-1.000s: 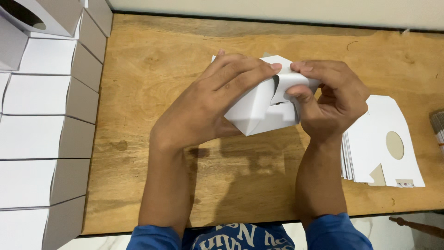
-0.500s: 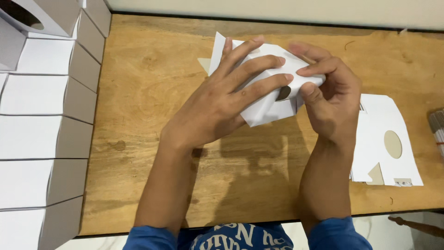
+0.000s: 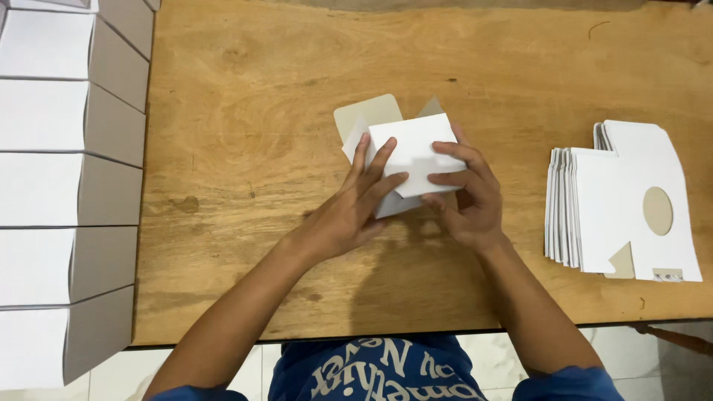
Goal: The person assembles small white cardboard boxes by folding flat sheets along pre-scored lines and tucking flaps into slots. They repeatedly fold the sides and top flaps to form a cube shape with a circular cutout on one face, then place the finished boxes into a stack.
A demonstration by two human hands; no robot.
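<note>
A small white cardboard box (image 3: pixel 407 148), partly folded up, sits low over the middle of the wooden table (image 3: pixel 245 148). Its grey-brown flaps stick out at the far side. My left hand (image 3: pixel 356 208) grips the box's left side, fingers spread across its white top face. My right hand (image 3: pixel 468 197) holds the right side, thumb and fingers pressing on the front edge. Both hands close around the same box.
A stack of flat white box blanks (image 3: pixel 616 200), each with a round cut-out, lies on the table at the right. Several finished white boxes (image 3: pixel 67 178) stand in a column along the left edge. The table's near edge is just below my forearms.
The box has been turned and brought down closer to the table, its flat white face now up. My left hand slid from covering the top to the left side.
</note>
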